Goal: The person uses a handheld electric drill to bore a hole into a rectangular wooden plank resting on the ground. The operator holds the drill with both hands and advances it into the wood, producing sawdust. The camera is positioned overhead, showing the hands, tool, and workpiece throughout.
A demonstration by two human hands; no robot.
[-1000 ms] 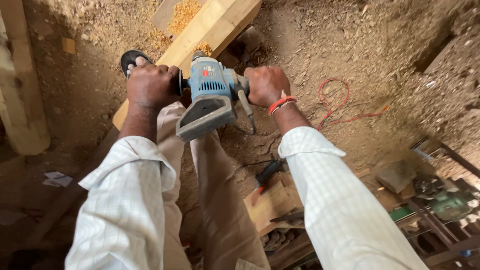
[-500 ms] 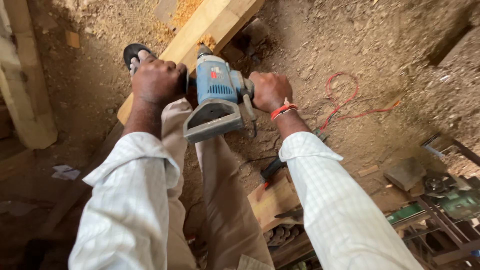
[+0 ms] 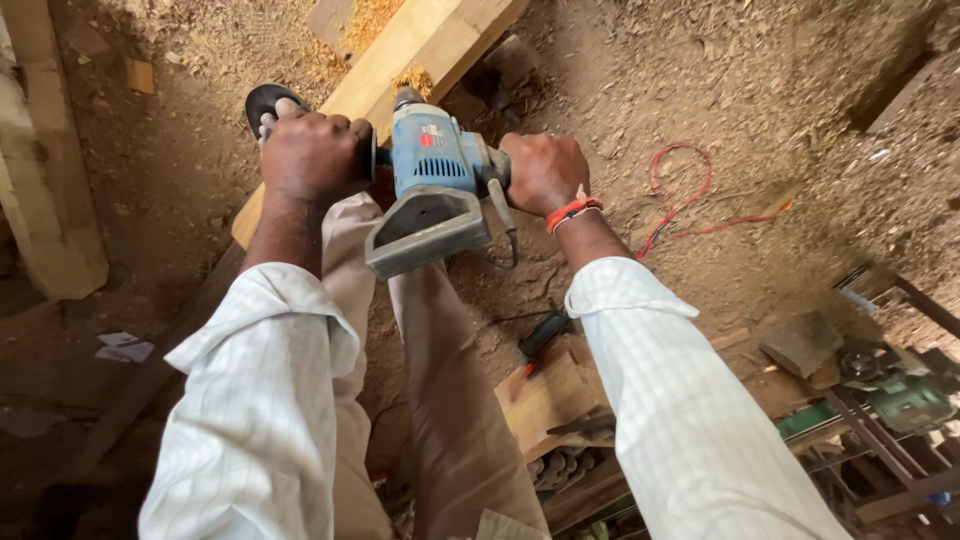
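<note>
Hands grip a blue power drill (image 3: 432, 175) from both sides. The left hand (image 3: 312, 155) has its fingers wrapped tight around the side handle, and the right hand (image 3: 543, 172) is clenched on the opposite grip, a red band at its wrist. The drill's nose points down into a pale wooden beam (image 3: 405, 50) lying on the sawdust-strewn floor (image 3: 640, 80), with a small heap of shavings (image 3: 418, 80) at what seems to be the bit's entry point. A sandalled foot (image 3: 268, 103) rests just beside the beam. A red cord (image 3: 690, 205) lies near on the right.
</note>
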